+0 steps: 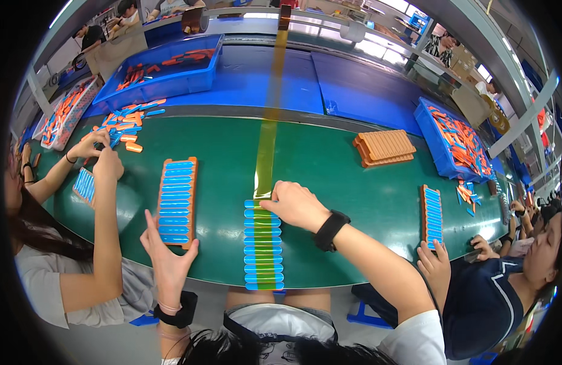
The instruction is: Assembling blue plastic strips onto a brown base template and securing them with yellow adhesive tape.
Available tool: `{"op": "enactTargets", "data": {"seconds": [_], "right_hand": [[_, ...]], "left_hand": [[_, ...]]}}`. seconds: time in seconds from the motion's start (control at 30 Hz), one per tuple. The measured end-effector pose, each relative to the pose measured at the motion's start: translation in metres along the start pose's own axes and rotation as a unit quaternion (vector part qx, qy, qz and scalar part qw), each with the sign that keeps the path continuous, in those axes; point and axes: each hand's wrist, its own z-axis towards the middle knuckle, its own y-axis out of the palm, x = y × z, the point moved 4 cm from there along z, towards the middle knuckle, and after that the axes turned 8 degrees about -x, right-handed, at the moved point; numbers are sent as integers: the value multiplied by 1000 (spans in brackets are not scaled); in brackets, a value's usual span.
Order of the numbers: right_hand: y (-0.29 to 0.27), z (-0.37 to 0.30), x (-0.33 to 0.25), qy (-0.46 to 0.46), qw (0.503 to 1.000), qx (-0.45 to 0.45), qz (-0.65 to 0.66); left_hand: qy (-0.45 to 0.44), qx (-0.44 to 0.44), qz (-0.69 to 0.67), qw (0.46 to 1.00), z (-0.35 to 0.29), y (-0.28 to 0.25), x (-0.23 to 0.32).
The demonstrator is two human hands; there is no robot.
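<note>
A row of blue rounded strips (249,241) lies side by side near the table's front edge. Translucent yellow tape (265,158) comes down from the far side and runs over their middle. My right hand (300,205) is at the far end of this row, its fingers closed on the tape by the first strips. My left hand (169,255) has thumb and index finger spread around the near end of an orange ribbed tray (192,201) filled with blue strips (176,198). Whether it touches the tray, I cannot tell.
A tape roll (284,17) hangs at the back. Stacked orange trays (385,148) stand right of centre. Blue bins (165,83) (442,149) hold orange and blue pieces. Co-workers sit on both sides; one person's hand (435,264) is at another filled tray (432,213).
</note>
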Motion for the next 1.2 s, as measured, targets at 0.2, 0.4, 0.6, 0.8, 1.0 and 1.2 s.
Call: {"op": "enactTargets", "data": {"seconds": [0.2, 0.4, 0.6, 0.8, 1.0, 1.2], "right_hand": [[-16, -49, -5, -42, 855, 4, 517], [-37, -92, -9, -116, 757, 132, 630], [30, -145, 4, -70, 814, 100, 568], [95, -183, 24, 4, 860, -13, 510], [108, -177, 33, 18, 809, 123, 574], [104, -184, 38, 45, 790, 169, 588]], "left_hand": [[55, -44, 8, 997, -13, 28, 42], [70, -70, -5, 995, -28, 65, 93], [148, -164, -30, 975, -18, 47, 68], [175, -203, -77, 960, -17, 53, 74], [198, -222, -19, 955, -62, 61, 94], [177, -253, -24, 951, -90, 69, 104]]}}
